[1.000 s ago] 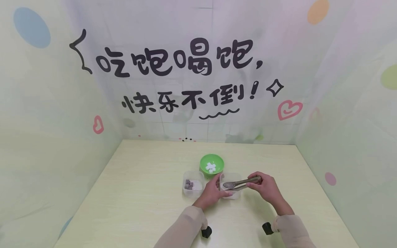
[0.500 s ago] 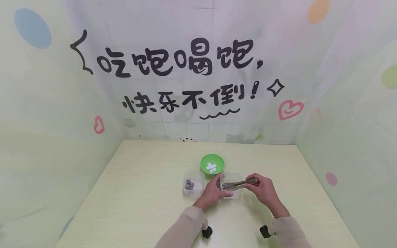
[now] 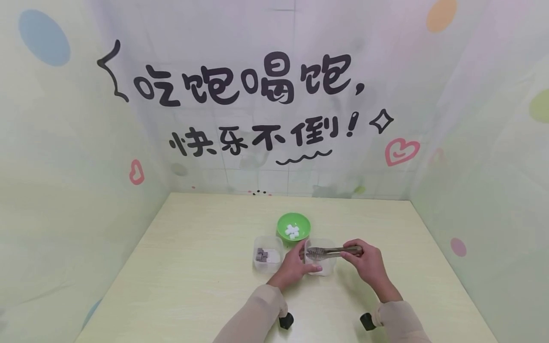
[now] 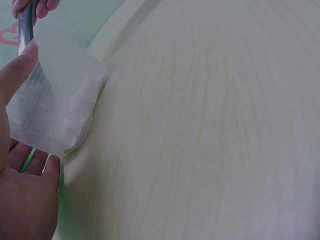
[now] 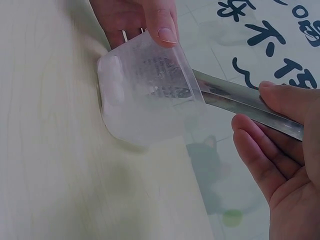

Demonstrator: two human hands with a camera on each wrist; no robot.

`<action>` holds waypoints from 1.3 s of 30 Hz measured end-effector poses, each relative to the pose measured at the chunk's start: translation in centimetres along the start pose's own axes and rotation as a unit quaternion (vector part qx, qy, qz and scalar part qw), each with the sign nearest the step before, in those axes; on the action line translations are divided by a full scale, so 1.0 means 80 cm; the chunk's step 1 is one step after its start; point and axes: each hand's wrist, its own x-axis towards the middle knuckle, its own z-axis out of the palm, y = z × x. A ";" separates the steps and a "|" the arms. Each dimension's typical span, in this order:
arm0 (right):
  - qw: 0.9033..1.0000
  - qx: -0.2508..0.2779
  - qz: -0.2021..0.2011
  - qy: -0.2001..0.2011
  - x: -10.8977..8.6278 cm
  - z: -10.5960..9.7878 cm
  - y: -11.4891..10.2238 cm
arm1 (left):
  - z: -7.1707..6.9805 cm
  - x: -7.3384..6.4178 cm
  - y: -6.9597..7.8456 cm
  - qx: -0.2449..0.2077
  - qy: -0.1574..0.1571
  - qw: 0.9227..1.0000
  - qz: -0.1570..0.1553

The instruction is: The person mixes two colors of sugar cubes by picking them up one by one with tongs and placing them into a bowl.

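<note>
One translucent, soft-cornered plastic tub (image 5: 137, 120) stands on the wood-grained worktop (image 3: 193, 267), the left hand (image 3: 295, 265) curled round it; the right hand (image 3: 365, 261) pinches shiny metal tongs (image 5: 235, 99), textured tips inside.

Tong tips (image 5: 172, 92) — blurred behind tub wall (image 5: 150, 117), sleeves (image 3: 255, 314) — cropped

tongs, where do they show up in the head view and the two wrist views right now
Head: tongs below and right of centre, running from the right hand into a clear tub.
Left wrist: tongs at upper left, partly seen through the tub's wall.
Right wrist: tongs right of centre, slanting from the tub down to the right hand.
Shared landmark: that tub, held by the left hand.
</note>
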 end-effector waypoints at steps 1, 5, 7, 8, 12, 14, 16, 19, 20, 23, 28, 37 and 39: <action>1.000 0.003 -0.002 0.003 -0.001 -0.001 -0.001 | 0.000 0.000 0.000 -0.002 -0.001 1.000 0.001; 1.000 0.017 -0.010 0.018 -0.001 -0.003 -0.001 | 0.000 0.001 -0.001 -0.008 -0.002 1.000 0.004; 0.999 0.022 -0.014 0.025 -0.001 -0.004 0.000 | 0.000 0.001 -0.001 -0.004 -0.001 1.000 0.003; 0.999 0.025 -0.014 0.028 -0.001 -0.004 0.001 | -0.001 0.001 0.000 -0.001 0.000 1.000 0.001; 0.998 0.040 -0.016 0.041 0.000 -0.005 0.001 | -0.001 -0.001 0.001 0.008 0.003 1.000 -0.005; 0.997 0.053 -0.017 0.045 0.000 -0.006 0.000 | -0.001 -0.002 0.002 0.011 0.002 1.000 -0.009; 0.996 0.068 -0.017 0.048 0.000 -0.007 -0.002 | 0.000 -0.002 0.002 0.011 0.003 1.000 -0.011; 0.995 0.087 -0.022 0.054 -0.002 -0.010 -0.012 | 0.000 -0.002 0.002 0.011 0.004 1.000 -0.014; 0.994 0.089 -0.025 0.056 -0.003 -0.012 -0.018 | 0.000 -0.001 0.002 0.010 0.005 1.000 -0.013; 0.994 0.088 -0.032 0.062 -0.007 -0.016 -0.035 | 0.000 -0.001 0.002 0.009 0.007 1.000 -0.013; 0.994 0.084 -0.025 0.066 -0.009 -0.020 -0.051 | -0.001 -0.002 0.002 0.013 0.011 1.000 -0.012; 0.990 0.108 -0.028 0.081 -0.006 -0.017 -0.051 | -0.001 -0.003 0.002 0.020 0.012 1.000 -0.013; 0.989 0.116 -0.029 0.085 -0.006 -0.016 -0.051 | -0.001 -0.002 0.002 0.017 0.011 1.000 -0.011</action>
